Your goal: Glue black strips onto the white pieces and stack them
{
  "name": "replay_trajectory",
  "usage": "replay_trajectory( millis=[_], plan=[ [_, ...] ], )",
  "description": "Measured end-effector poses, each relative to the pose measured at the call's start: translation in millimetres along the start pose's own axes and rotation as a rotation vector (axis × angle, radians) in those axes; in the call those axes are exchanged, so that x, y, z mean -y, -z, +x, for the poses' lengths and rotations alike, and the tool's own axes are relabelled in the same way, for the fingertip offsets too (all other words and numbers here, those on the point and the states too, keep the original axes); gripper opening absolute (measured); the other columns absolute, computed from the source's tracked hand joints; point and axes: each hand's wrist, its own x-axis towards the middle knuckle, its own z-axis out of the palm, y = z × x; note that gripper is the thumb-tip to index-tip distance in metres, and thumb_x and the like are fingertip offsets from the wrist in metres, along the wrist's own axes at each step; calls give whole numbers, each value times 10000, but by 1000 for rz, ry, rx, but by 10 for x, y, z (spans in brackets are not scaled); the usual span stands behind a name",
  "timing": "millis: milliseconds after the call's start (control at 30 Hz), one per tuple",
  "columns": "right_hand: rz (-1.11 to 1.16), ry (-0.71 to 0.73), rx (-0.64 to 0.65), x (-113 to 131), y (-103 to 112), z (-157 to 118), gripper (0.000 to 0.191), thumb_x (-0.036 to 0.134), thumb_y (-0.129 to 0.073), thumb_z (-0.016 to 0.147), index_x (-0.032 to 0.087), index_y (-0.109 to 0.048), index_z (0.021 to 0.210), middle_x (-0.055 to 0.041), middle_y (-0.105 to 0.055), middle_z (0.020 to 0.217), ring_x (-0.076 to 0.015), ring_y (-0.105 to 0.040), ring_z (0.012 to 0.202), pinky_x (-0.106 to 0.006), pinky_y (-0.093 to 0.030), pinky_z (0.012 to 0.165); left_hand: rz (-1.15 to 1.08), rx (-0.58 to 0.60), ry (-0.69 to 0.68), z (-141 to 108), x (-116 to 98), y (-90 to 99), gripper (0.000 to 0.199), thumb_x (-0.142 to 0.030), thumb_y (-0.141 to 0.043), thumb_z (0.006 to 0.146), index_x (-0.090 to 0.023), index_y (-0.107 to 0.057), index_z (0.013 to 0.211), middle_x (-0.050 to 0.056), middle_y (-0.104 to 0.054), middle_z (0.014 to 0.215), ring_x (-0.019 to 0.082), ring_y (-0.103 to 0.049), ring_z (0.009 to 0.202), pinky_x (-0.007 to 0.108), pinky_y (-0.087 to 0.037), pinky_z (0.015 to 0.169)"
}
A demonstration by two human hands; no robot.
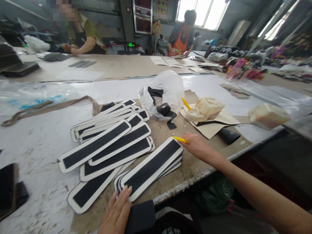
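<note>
Left hand (117, 212) lies flat on the top panel (151, 169), right hand (195, 145) grips a yellow tool (179, 139) at its far corner; black strip (156, 163) on, remainder unclear.

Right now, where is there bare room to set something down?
Specked white tabletop between the dark device and the overlapping strips; more behind the white bag. Crowded: the strip stack between left hand and right hand.
</note>
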Motion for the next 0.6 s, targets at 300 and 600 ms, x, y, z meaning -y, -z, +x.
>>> replay_trajectory(
  millis=[300, 600],
  plan=[
    [-11, -37, -277, 47, -15, -120, 247, 389, -539, 896, 201, -687, 835, -41, -687, 779, -203, -643, 702, -284, -420, 623, -107, 15, 243, 182, -175, 176, 439, 66, -337, 781, -141, -525, 1120, 117, -592, 1278, 161, -436, 1301, 341, -247, 1171],
    [235, -78, -238, 144, 86, -151, 262, 417, -486, 870, 203, -555, 736, -23, -592, 667, -183, -580, 586, -294, -419, 565, -584, -4, 638, 197, -160, 272, 324, -133, -447, 858, -194, -626, 1121, 58, -630, 1246, 223, -516, 1235, 410, -331, 1126]
  ],
)
